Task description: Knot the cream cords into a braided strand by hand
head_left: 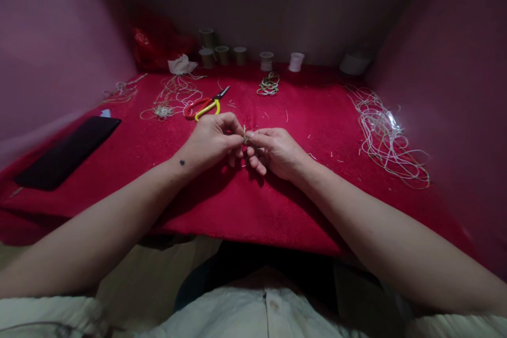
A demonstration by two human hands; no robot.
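Note:
My left hand and my right hand meet over the middle of the red cloth. Both pinch a small knotted piece of cord between thumb and fingertips. The fingers of each hand are curled closed around it. The piece is tiny and mostly hidden by the fingertips. Short cord clippings lie scattered on the cloth around the hands.
Red and yellow scissors lie behind the left hand. Loose cord is piled at right and back left. A small cord bundle and several spools stand at the back. A dark flat case lies left.

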